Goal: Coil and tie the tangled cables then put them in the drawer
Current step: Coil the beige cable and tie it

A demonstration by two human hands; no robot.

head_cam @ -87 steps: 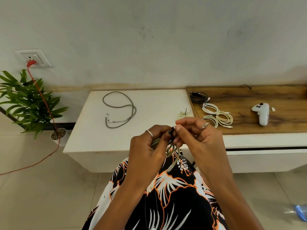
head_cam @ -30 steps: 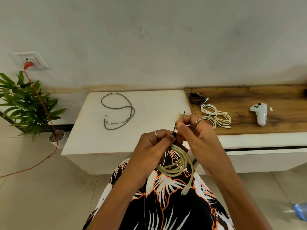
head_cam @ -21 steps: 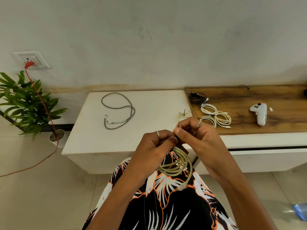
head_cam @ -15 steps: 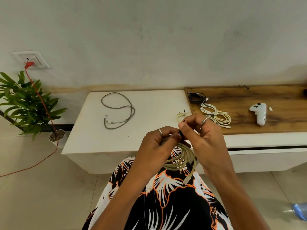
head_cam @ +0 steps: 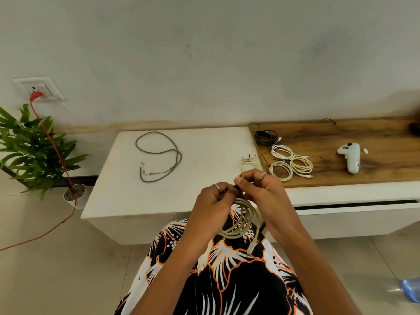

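Beige coil: a beige cable [head_cam: 242,220] wound in several loops hangs over the lap, just in front of the white table's near edge; one connector end dangles lowest, against the patterned dress [head_cam: 238,280].
Left hand: the left hand [head_cam: 212,201] is curled on the top of the coil, thumb and forefinger pinching it.
Right hand: the right hand [head_cam: 259,187] meets the left at the same spot, fingertips pinching a small dark tie [head_cam: 236,187] at the coil's top; how far the tie is done up cannot be told.
White table: the white table [head_cam: 204,196] has bare surface along its near edge and left corner; its left edge ends well short of the potted plant [head_cam: 34,151].
Grey cable: a loose grey cable [head_cam: 159,155] lies uncoiled on the table's far left part, well apart from the hands.
Small coil: a small pale coil with a dark tie [head_cam: 248,162] sits at the table's right edge, just beyond the right hand.
Wooden top: the wooden top [head_cam: 375,173] adjoins the table's right side and carries a black coil [head_cam: 266,137], three white coils [head_cam: 291,163] and a white controller [head_cam: 351,159].
Drawer: a drawer [head_cam: 354,214] under the wooden top, right of the table, shows a dark gap along its upper edge.
Floor: pale tiles left of the table, crossed by an orange cord [head_cam: 56,155] from the wall socket [head_cam: 38,88].
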